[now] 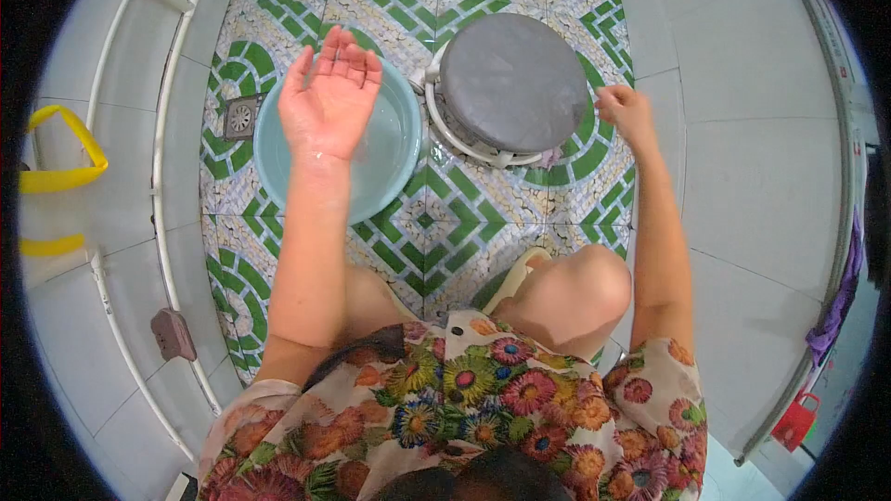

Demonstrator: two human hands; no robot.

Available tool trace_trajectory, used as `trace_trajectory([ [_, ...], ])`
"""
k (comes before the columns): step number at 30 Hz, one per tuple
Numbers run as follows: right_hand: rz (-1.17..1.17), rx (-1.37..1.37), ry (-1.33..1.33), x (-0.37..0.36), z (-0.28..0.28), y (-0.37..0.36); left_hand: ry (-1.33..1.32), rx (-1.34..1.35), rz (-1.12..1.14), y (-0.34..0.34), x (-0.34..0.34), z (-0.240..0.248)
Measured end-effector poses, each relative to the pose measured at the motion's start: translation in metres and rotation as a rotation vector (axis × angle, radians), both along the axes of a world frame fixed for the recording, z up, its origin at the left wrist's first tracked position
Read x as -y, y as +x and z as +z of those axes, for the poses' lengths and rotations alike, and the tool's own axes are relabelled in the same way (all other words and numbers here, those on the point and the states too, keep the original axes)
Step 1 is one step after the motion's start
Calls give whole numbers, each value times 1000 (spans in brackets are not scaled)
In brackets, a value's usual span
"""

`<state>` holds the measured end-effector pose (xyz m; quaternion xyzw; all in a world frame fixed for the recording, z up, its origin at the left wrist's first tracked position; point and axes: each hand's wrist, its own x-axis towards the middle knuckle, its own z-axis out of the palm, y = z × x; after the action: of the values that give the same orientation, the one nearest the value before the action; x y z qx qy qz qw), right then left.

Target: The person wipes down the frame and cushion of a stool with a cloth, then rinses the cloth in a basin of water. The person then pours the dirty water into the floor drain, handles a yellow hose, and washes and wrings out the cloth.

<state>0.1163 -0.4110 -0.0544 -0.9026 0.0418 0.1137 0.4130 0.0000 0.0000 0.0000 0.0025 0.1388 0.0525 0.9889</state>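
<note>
My left hand (331, 102) is held palm up above a light blue basin (408, 162), its fingers stretched out and slightly curved. Nothing lies in that palm, and its skin looks wet. The basin stands on the floor and holds water. Off to the right, my right hand (626, 114) is raised with the fingers curled in, and no object shows in it. It is nearest to a round stool with a dark grey seat (515, 82) and white legs, but apart from it.
A square floor drain (243, 117) sits left of the basin. White pipes (160, 148) run along the left wall, near a yellow loop (88, 162) and a brown block (173, 334). On the right are a purple cloth (838, 297) and a red plastic item (795, 420). The floor has green patterned tiles (455, 250).
</note>
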Motion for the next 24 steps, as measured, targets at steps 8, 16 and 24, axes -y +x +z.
trace_trajectory([
  [8, 220, 32, 128, 15, -174, -49, 412, -305, -237, -17, 29, -40],
  [16, -361, 128, 91, -36, -204, -57, 516, -523, -654, -34, 106, -77],
  [24, -604, 355, 398, 24, -144, 24, 543, -475, -571, -19, 98, -78],
])
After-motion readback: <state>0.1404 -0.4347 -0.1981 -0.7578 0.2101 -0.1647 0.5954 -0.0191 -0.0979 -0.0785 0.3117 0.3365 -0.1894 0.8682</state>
